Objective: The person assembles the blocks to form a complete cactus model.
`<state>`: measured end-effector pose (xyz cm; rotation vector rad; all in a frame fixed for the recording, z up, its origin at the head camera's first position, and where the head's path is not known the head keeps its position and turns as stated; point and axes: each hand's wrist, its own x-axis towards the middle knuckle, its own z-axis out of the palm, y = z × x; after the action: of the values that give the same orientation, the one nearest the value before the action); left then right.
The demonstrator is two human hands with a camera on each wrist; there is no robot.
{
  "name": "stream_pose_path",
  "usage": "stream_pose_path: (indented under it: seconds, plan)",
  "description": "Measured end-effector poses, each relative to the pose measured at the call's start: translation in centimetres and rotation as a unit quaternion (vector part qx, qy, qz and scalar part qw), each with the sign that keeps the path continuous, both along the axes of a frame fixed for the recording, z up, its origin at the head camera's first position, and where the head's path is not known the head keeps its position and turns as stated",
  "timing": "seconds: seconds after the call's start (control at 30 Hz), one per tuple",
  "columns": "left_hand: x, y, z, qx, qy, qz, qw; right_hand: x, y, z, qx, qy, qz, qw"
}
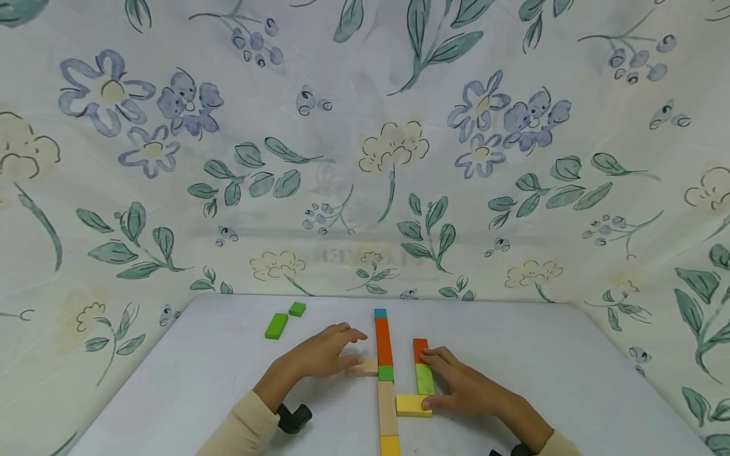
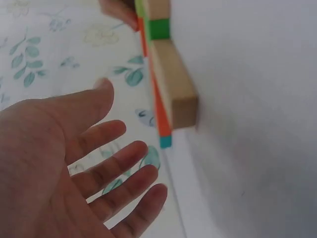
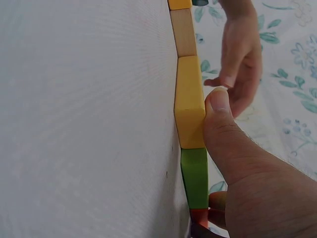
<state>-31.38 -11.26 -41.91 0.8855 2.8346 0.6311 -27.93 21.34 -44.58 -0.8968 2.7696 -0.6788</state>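
Observation:
A line of blocks runs away from the viewer: a yellow block (image 1: 390,445), a long plain wooden block (image 1: 386,408), a small green block (image 1: 385,373), a long orange block (image 1: 383,342) and a blue end block (image 1: 380,313). My left hand (image 1: 327,352) hovers with fingers spread beside another plain wooden block (image 2: 173,82), which sticks out to the left of the line. At the right, my right hand (image 1: 464,386) rests its thumb on a yellow block (image 3: 189,104). Its fingers touch a short orange block (image 1: 420,349), beyond a light green block (image 1: 424,379).
Two loose green blocks, a longer one (image 1: 276,326) and a small one (image 1: 297,309), lie at the far left of the white table (image 1: 188,380). A floral cloth (image 1: 342,209) hangs behind the table's far edge. Black straps circle both wrists.

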Motion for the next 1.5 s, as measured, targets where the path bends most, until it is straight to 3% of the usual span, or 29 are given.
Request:
stream_pose_path:
  seconds: [0.17,0.33,0.5,0.7,0.9,1.1,1.5]
  plan:
    - [-0.2,-2.1,1.0,0.039,0.038,0.024,0.9982,0.1,-0.1,0.0,0.001,0.001,0.003,1.0000]
    - [-1.0,-5.0,1.6,0.036,0.057,0.053,0.9963,0.0,0.1,-0.1,0.002,0.005,0.004,1.0000]
    - [-1.8,-8.4,2.6,0.023,0.044,0.084,0.9952,0.0,0.0,0.0,-0.001,-0.001,0.002,1.0000]
    - [-2.4,-11.6,3.5,0.014,0.006,0.107,0.9942,0.0,-0.1,0.0,-0.007,-0.012,0.001,0.9999]
    - [-3.1,-13.9,3.3,0.003,-0.022,0.128,0.9915,-0.1,0.0,0.0,-0.003,-0.012,0.001,0.9999]
    - [-3.9,-15.6,2.2,0.017,-0.075,0.151,0.9855,0.1,-0.1,-0.2,-0.003,-0.017,-0.002,0.9999]
    - [-5.1,-16.4,1.1,0.002,-0.109,0.168,0.9796,0.1,-0.1,-0.3,-0.002,-0.009,-0.002,1.0000]
